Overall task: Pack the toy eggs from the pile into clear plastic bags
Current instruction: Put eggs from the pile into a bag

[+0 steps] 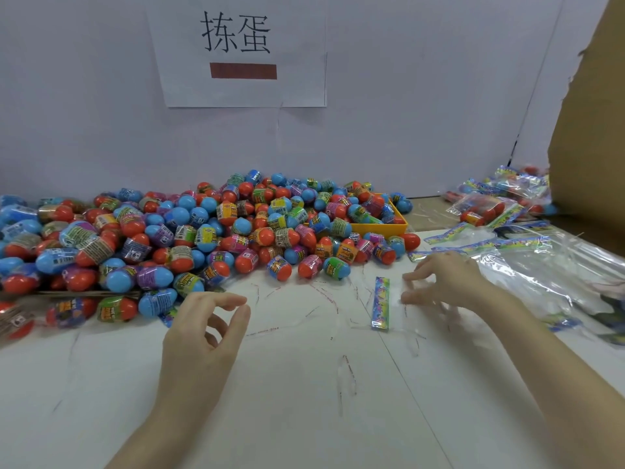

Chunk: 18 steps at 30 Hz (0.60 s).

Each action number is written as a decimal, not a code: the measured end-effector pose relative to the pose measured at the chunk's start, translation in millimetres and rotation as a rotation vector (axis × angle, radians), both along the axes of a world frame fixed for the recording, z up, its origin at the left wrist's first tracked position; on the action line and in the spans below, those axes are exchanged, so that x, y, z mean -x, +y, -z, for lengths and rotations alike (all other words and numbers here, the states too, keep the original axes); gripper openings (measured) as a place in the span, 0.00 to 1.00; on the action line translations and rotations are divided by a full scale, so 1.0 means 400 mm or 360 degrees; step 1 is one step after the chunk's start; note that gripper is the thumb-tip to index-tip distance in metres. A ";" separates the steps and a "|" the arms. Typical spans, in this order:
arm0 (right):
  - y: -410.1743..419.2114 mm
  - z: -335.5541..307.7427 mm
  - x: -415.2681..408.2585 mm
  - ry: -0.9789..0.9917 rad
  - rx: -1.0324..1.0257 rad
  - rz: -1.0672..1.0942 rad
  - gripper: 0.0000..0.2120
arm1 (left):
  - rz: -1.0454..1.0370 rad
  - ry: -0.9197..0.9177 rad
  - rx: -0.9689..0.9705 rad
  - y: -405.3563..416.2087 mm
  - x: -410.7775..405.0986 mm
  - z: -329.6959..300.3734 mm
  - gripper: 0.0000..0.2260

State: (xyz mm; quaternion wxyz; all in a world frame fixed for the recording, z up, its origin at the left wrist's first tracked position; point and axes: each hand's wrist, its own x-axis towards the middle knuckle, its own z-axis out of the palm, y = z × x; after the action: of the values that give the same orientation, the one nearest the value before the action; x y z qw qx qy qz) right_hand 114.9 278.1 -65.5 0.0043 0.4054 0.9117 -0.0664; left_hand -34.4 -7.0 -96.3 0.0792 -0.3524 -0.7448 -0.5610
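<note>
- Eggs [209,238]: a loose pile along the far edge of the table [304,401], running to its left edge; hard, glossy two-part plastic shells, red or blue, each banded with a printed shrink label; judged light, rigid and inclined to roll; best taken across the labelled middle, where the film gives more grip than the bare domes.
- Bag [399,309]: one clear bag flat on the table near its centre, toward the right edge; thin, limp, nearly invisible film with a stiffer printed header strip [380,302]; judged slippery and prone to cling shut; hold at the mouth beside the strip.
- Right hand [446,282]: fingers spread and bent, tips pressing down on the bag film; no pinch visible.
- Left hand [206,330]: loosely curled above the table, just in front of the pile; holds nothing.
- Spare bags [541,265]: crinkled heap at the right edge.
- Filled bags [497,201]: far right corner.
- Tray [382,228]: yellow, hard plastic, half buried in the pile.
- Sign [240,49]: paper, on the wall behind.
</note>
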 end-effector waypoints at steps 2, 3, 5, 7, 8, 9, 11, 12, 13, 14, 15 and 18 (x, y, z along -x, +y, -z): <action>0.000 0.005 0.013 0.0077 -0.0014 0.0007 0.19 | -0.0003 0.0020 0.0006 -0.001 0.000 0.001 0.13; 0.000 0.010 0.014 0.0162 -0.0026 0.0002 0.17 | -0.0004 0.0032 0.0007 -0.002 0.000 0.001 0.13; 0.000 0.017 0.011 0.0322 -0.0048 -0.0016 0.12 | -0.0011 0.0049 0.0006 -0.002 0.001 0.000 0.14; -0.004 0.016 0.005 0.0398 -0.0080 -0.0056 0.09 | -0.0014 0.0048 0.0006 -0.001 0.001 0.000 0.13; -0.006 0.010 0.002 0.0432 -0.0108 -0.0080 0.09 | -0.0014 0.0045 0.0005 0.000 0.001 0.000 0.13; -0.009 -0.003 0.000 0.0510 -0.0128 -0.0097 0.09 | -0.0012 0.0041 0.0001 0.000 0.001 0.000 0.12; -0.023 -0.049 0.002 0.0763 -0.0094 -0.0140 0.13 | -0.0001 0.0036 -0.0015 0.001 0.000 -0.001 0.11; -0.033 -0.077 0.005 0.0853 -0.0063 -0.0186 0.15 | 0.0004 0.0039 -0.0020 0.002 0.000 -0.001 0.10; -0.043 -0.104 0.011 0.0872 -0.0065 -0.0250 0.15 | 0.0008 0.0042 -0.0020 0.002 -0.001 0.000 0.10; -0.056 -0.128 0.019 0.0836 -0.0110 -0.0325 0.16 | 0.0011 0.0043 -0.0018 0.002 -0.002 0.000 0.09; -0.068 -0.146 0.029 0.0779 -0.0206 -0.0410 0.17 | 0.0013 0.0040 -0.0017 0.002 -0.002 0.000 0.09; -0.108 -0.176 0.061 0.0594 -0.0696 -0.0624 0.31 | 0.0014 0.0017 -0.0027 0.000 -0.001 0.000 0.08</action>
State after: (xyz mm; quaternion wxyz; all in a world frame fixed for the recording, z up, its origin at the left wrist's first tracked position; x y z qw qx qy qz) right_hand 90.5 234.9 5.1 -0.2369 0.1948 0.9499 0.0596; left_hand -34.0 -7.0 -96.3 0.0836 -0.3579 -0.7381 -0.5658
